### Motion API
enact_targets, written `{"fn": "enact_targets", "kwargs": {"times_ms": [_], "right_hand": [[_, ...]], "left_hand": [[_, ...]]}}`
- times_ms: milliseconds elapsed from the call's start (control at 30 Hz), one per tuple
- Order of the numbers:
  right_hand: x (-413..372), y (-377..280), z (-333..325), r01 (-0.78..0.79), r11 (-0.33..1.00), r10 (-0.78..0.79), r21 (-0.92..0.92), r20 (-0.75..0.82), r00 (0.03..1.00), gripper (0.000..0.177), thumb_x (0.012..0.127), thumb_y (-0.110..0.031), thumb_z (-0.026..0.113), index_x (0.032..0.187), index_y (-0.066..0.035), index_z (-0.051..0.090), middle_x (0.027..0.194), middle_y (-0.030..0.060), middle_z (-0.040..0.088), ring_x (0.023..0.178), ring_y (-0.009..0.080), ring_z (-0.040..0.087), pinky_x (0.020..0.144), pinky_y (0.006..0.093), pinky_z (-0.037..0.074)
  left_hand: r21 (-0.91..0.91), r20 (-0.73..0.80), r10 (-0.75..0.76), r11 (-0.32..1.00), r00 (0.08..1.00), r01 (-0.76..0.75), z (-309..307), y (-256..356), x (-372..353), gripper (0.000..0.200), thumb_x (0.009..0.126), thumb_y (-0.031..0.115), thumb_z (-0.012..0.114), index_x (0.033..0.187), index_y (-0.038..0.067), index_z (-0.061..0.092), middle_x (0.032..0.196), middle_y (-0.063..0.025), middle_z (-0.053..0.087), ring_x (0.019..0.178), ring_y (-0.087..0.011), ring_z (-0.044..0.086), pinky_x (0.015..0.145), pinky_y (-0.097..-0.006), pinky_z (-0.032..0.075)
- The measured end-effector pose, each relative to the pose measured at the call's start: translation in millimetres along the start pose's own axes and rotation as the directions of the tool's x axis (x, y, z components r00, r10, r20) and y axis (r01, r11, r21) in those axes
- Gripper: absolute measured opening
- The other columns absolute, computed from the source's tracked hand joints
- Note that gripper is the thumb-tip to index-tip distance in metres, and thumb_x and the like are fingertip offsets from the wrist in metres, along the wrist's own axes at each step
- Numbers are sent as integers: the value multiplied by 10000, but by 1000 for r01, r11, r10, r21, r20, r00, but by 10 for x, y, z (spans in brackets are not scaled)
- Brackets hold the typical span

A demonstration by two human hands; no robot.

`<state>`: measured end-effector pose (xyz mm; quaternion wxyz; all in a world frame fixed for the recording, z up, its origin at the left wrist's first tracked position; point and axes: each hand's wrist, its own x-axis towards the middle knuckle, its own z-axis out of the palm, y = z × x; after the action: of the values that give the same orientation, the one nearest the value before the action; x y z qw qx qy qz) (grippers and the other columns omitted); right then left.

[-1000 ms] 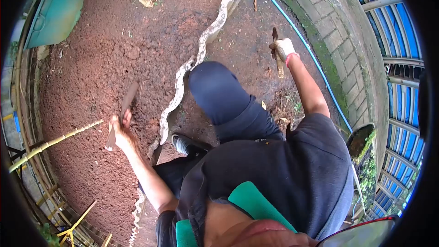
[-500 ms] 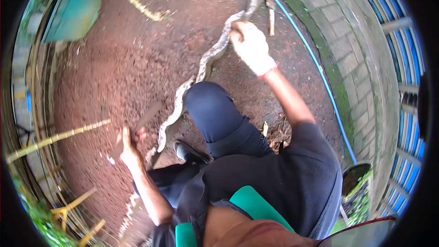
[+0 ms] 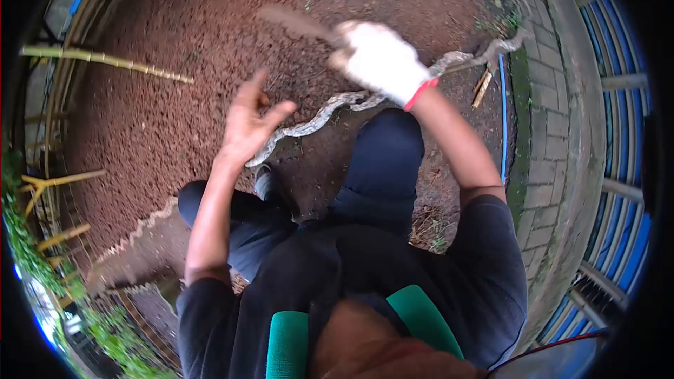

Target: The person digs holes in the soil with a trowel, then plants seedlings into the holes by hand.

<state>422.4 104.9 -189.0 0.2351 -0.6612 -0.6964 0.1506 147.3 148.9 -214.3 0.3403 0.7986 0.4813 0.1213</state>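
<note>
My right hand point(image 3: 382, 63), in a white glove with a red cuff, is closed around a large knife point(image 3: 298, 22). The knife's brownish blade points left and is blurred by motion. My left hand point(image 3: 253, 119) is bare, its fingers and thumb spread with nothing between them. Below and behind both hands, a pale, mottled, winding branch point(image 3: 330, 114) lies across the soil, from near my left wrist to the paving at upper right. My gloved hand and forearm hide part of it.
Reddish soil point(image 3: 161, 126) spreads under me. A bamboo pole point(image 3: 112, 60) juts in from the left. On the right are a blue hose point(image 3: 503, 119), a short wooden piece point(image 3: 481, 89), brick paving point(image 3: 544, 161) and a blue slatted fence point(image 3: 625, 147). My knee point(image 3: 390, 140) is beneath my right arm.
The knife has passed from my left hand to my gloved right hand, which has left the branch. My left hand has opened and risen. The view has turned, shifting the branch.
</note>
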Motion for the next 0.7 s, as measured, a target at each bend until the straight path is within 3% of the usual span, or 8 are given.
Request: {"fn": "enact_targets", "kwargs": {"times_ms": [67,167,200,333,467,533,567,700], "right_hand": [[243,576,273,-181,983,181,-1,-29,983,362,823,-266,581,997,31,694,865,253,692,846,350,710,797,470,568],[438,990,411,-390,906,372,165,133,919,389,805,-285,615,1021,28,695,921,274,692,880,411,691,822,479,536],[505,1072,493,-452,851,424,267,160,892,392,801,-280,624,1032,27,700,932,274,692,892,420,688,809,481,531],[786,1258,791,-154,987,152,-51,-38,988,447,855,-300,647,1223,-50,681,1140,236,688,1074,392,655,954,453,508],[1497,1105,834,-239,930,246,-278,-8,969,379,904,-302,604,1140,-17,687,1112,236,692,1059,387,664,971,469,506],[2070,931,869,-251,884,267,-393,-15,964,338,900,-293,601,1026,10,681,1000,253,701,979,397,685,910,478,535],[2345,1055,1002,-182,881,158,-436,-91,983,333,895,-293,596,983,17,678,933,257,703,935,407,692,868,483,549],[3127,982,1075,-96,833,208,-545,148,967,376,877,-306,588,1047,13,693,1023,256,705,1014,408,683,930,464,537]], "left_hand": [[397,111,80,910,991,-118,397,-612,-23,907,819,492,779,1508,28,417,1178,-201,526,1356,-416,429,1157,-538,344],[512,384,425,641,820,-572,534,-996,41,929,803,488,770,1539,82,376,1238,-239,458,1471,-439,251,1200,-656,156],[454,440,366,697,820,-555,546,-1005,89,947,791,458,772,1558,107,341,1230,-224,473,1509,-442,170,1176,-723,65],[265,423,472,752,774,-604,571,-1173,151,876,755,337,818,1505,110,427,1202,-243,465,1457,-496,236,1150,-738,135],[0,378,573,786,727,-619,708,-1384,187,823,771,238,792,1498,92,436,1228,-222,473,1434,-467,307,1176,-650,243],[63,629,587,614,509,-786,581,-1281,247,704,890,236,651,1531,67,412,1142,-202,526,1405,-435,373,1218,-574,253],[59,595,585,653,552,-755,546,-1287,237,723,879,246,663,1529,55,411,1135,-209,535,1407,-442,367,1220,-577,244],[82,453,402,870,796,-486,472,-1224,208,779,856,287,693,1537,54,395,1152,-224,529,1417,-466,339,1220,-576,234]]}}
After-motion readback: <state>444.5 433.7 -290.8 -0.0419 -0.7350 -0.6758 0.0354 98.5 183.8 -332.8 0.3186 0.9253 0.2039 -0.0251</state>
